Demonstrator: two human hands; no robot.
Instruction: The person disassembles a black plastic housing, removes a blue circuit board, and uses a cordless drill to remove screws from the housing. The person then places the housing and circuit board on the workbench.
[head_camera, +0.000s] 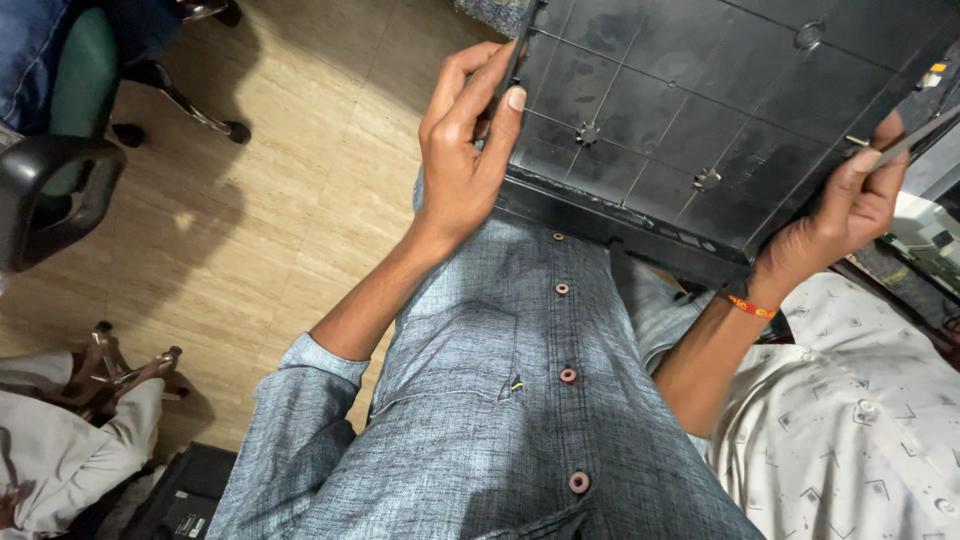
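Shirt front (520, 400) below both hands (462, 150) (850, 205) gripping black panel's (690, 90) edges.

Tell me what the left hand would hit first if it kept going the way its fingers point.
The left hand already pinches the left edge of the black panel; its fingers point up along that edge, so it would likely just slide along the panel. Depth is unclear.

Bright overhead light w/ glare patch on wooden floor (190, 215), soft shadows, sharp focus, wide-angle stretch at edges.
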